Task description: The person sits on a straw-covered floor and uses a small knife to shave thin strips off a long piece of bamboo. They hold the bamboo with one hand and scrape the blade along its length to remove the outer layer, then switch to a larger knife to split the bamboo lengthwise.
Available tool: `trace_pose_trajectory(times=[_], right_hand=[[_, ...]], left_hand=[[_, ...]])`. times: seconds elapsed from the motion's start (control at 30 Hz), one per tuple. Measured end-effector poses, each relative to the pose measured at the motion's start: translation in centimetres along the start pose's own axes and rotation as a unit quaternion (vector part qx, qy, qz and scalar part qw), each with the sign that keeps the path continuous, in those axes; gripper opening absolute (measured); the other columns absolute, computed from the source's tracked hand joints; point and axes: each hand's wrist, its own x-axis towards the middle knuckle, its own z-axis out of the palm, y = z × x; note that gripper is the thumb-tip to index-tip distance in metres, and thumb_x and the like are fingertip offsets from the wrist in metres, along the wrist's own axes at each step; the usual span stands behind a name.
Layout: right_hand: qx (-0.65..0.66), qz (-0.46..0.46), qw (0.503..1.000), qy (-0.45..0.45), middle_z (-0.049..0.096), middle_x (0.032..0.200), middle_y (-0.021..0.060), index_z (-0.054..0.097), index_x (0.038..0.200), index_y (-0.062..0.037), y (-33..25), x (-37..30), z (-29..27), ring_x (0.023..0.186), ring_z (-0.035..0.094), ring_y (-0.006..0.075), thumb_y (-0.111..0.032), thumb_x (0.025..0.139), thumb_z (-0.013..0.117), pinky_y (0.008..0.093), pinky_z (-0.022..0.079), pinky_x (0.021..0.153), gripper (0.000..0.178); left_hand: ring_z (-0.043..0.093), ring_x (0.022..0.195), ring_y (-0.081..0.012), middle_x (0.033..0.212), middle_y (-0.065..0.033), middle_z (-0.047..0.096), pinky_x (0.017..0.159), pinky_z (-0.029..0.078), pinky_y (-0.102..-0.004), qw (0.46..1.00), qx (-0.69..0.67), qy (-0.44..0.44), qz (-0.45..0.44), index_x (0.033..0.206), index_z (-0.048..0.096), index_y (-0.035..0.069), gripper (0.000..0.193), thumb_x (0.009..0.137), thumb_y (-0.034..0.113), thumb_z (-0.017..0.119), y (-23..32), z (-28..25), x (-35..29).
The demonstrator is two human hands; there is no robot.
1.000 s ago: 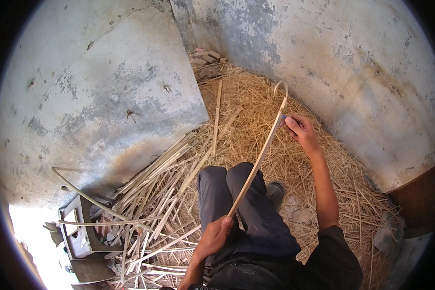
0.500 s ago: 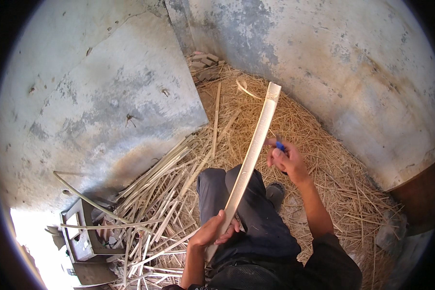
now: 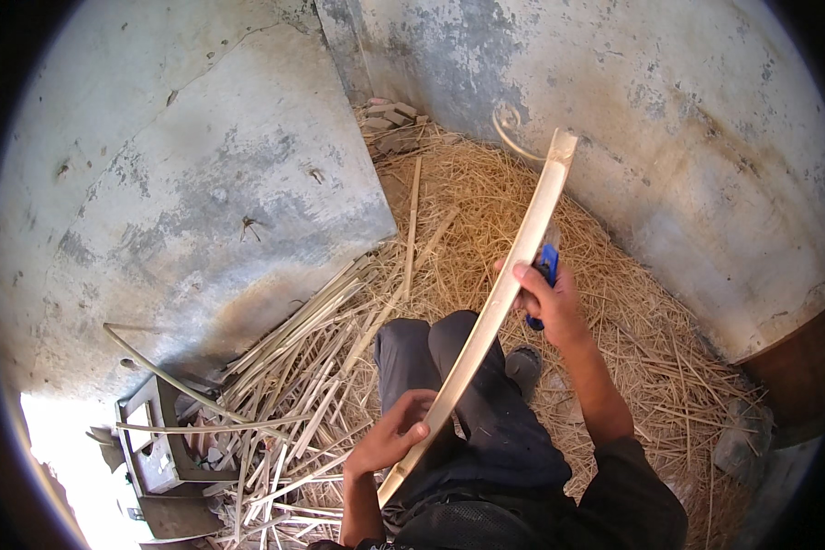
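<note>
A long, pale split-bamboo strip (image 3: 497, 310) slants across my lap, its top end up to the right and its lower end by my waist. Near the lower end my left hand (image 3: 387, 440) is loosely closed about the strip, thumb at its edge. Higher up, my right hand (image 3: 562, 301) pinches the strip with its thumb on the front face. That same hand also keeps a small blue-and-black hand tool (image 3: 549, 260), perhaps a cutter; its blade cannot be made out. A thin curled shaving (image 3: 513, 137) hangs off the strip's top end.
Shavings and straw-like bamboo waste (image 3: 614, 312) cover the floor. Several long split strips (image 3: 302, 321) lie heaped to the left, beside a grey box-like frame (image 3: 160, 458). Weathered walls (image 3: 632, 119) stand ahead and at both sides. Bricks (image 3: 394, 115) are stacked in the far corner.
The strip's top end has swung up and to the right. My right hand, earlier beside the strip, now grips it along with the blue tool. My left hand has shifted its hold slightly.
</note>
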Motion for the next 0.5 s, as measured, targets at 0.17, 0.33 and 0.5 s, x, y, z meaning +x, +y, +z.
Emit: trace_pose_trajectory(times=[0.17,0.33,0.5], right_hand=[[0.017,-0.032,0.999,0.032,0.067,0.074,0.0029,0.072,0.115,0.0019,-1.1,1.5,-2.6,0.044,0.035,0.0000,-0.025,0.100,0.065,0.0197,0.025,0.039,0.031],[0.018,-0.070,0.994,0.079,0.064,0.069,0.0020,0.071,0.118,0.0019,-2.3,3.4,-5.0,0.042,0.032,0.0002,-0.026,0.100,0.065,0.0204,0.021,0.039,0.034],[-0.019,-0.091,0.988,0.122,0.063,0.067,0.0032,0.070,0.122,0.0015,-3.3,5.4,-7.2,0.043,0.033,0.0001,-0.032,0.101,0.067,0.0214,0.022,0.041,0.040]], left_hand=[[0.067,0.115,-0.0258,0.132,-0.0142,0.063,0.102,0.052,-0.0411,0.987,0.141,0.065,-0.047,0.144,0.050,0.003,0.087,0.077,0.039,0.092,0.0,-1.5,-1.6],[0.073,0.095,-0.0303,0.103,-0.0166,0.072,0.088,0.057,-0.0382,0.931,0.334,0.126,-0.078,0.141,0.055,0.005,0.088,0.072,0.041,0.095,1.1,-2.3,-2.6],[0.071,0.067,-0.0302,0.074,-0.0182,0.070,0.065,0.053,-0.0404,0.913,0.353,0.196,-0.060,0.113,0.072,0.002,0.052,0.080,0.038,0.089,2.6,-2.5,-2.6]])
